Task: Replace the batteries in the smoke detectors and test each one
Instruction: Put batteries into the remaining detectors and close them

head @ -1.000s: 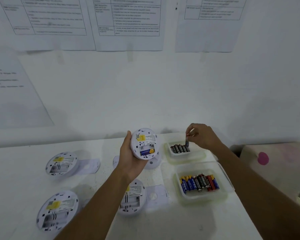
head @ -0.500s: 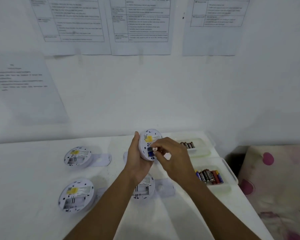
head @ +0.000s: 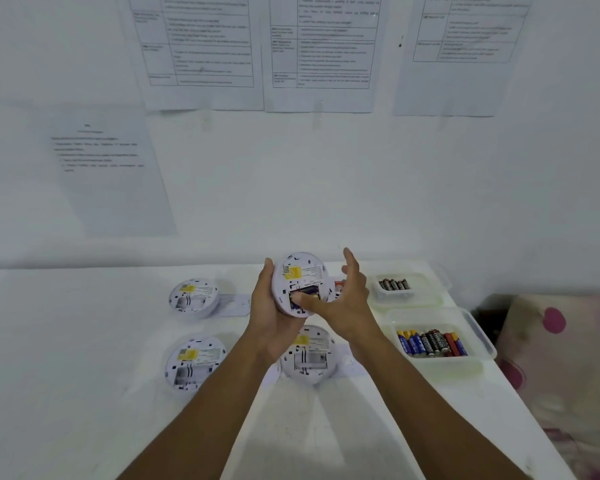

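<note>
Held up above the table's middle, back side toward the camera: the smoke detector [head: 298, 284], tilted so that its open battery bay faced the eyes, presumably for seating cells by sight. Cradled from nine o'clock in the left hand [head: 274, 315], fingers wrapped behind the rim, closed around the housing. Pressed into the bay from four o'clock by the thumb of the right hand [head: 343, 303], the other fingers spread wide and gripping nothing; judged a push to snap a battery [head: 307, 293] home, a dark and blue cell showing under the thumb. Directly below at six o'clock, flat on the table [head: 84, 375], another detector [head: 309, 355] with its bay apparently empty; two more at eight [head: 195, 363] and nine o'clock [head: 193, 296], also face down and seemingly awaiting cells. At three o'clock, a clear tray of dark batteries [head: 408, 289]; at four o'clock, a second tray of mixed blue, black and red ones [head: 442, 337], both within easy reach of the free hand, likely the reason for that side. Just beyond those trays, the table's right edge, so little margin there; wide bare room at the left and near side for setting the unit down. Wall close behind at twelve o'clock.
</note>
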